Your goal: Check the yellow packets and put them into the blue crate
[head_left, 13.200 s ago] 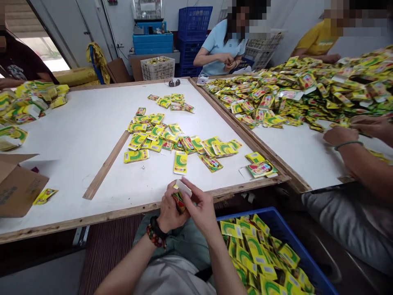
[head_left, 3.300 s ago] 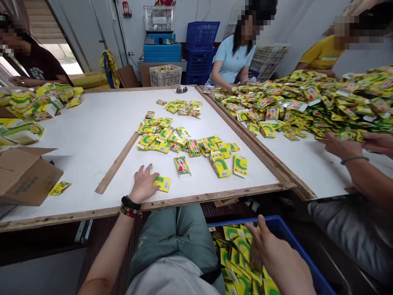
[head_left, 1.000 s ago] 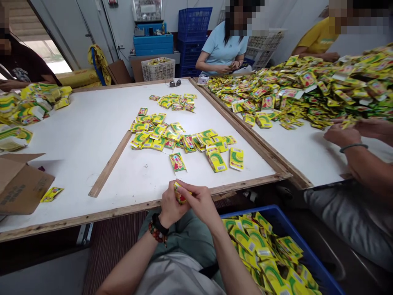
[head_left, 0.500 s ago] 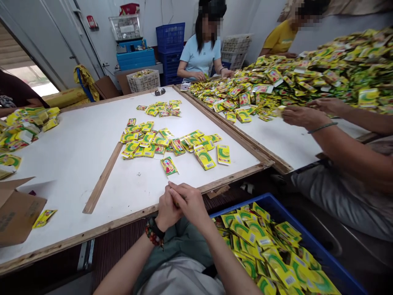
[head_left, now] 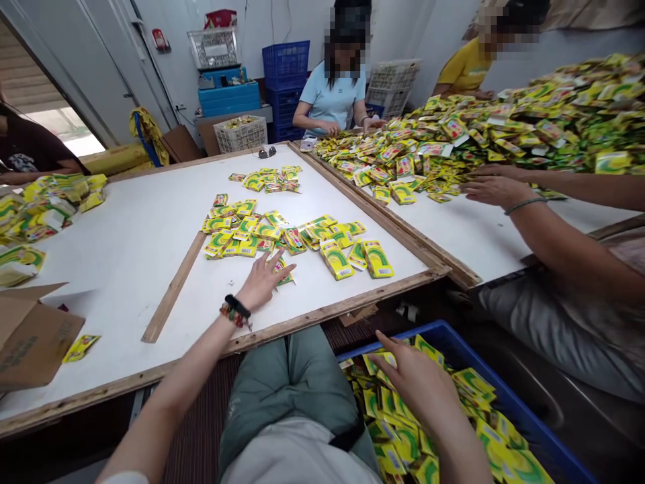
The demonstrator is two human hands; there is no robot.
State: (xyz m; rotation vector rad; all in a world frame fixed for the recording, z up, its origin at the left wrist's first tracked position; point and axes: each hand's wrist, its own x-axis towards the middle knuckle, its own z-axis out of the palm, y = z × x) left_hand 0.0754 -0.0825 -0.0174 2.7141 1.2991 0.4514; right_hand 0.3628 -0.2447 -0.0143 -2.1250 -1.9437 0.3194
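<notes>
The left hand [head_left: 262, 282] lies spread, fingers open, on a flat packet [head_left: 285, 275] near the white table [head_left: 125, 255]'s front edge; the right hand [head_left: 413, 383] hangs open over the blue crate [head_left: 508, 403], apparently empty. The packet looks light, thin and probably slick; pinching one edge should lift it.

Head view, single camera: looking forward and down from above the person's lap, close behind the left hand [head_left: 262, 282] lying on the desk [head_left: 125, 249], co-workers sitting beyond it.
</notes>
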